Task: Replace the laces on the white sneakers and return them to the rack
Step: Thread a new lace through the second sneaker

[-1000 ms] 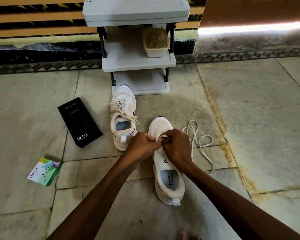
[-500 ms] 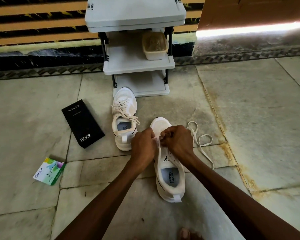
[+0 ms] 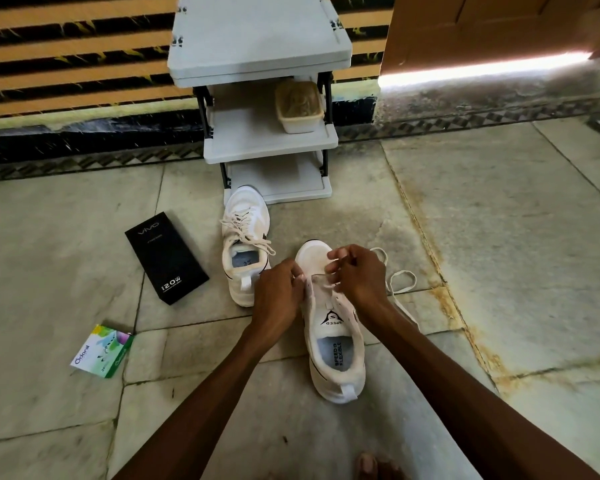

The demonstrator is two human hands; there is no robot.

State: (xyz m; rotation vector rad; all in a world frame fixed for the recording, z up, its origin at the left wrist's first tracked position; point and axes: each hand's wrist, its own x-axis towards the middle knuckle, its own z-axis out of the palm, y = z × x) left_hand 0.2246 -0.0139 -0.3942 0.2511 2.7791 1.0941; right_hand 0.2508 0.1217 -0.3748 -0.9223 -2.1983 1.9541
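Two white sneakers lie on the stone floor. The near sneaker [image 3: 336, 344] points away from me, its tongue and upper eyelets bare. My left hand [image 3: 278, 292] grips its left edge near the toe. My right hand [image 3: 357, 275] pinches a white lace [image 3: 400, 284] over the lowest eyelets; the rest of the lace trails in loops on the floor to the right. The far sneaker [image 3: 245, 244], laced and tied, sits just in front of the grey shoe rack [image 3: 260, 39].
A tan plastic tub [image 3: 300, 105] stands on the rack's middle shelf. A black phone box [image 3: 167, 256] and a small green-and-white packet [image 3: 101, 351] lie on the floor to the left. A brown door [image 3: 492, 26] stands ajar at the back right. My toes [image 3: 368, 465] show at the bottom.
My right hand has drawn apart from the left and risen a little toward the toe, pulling the lace. The left hand has stayed at the sneaker's left side.
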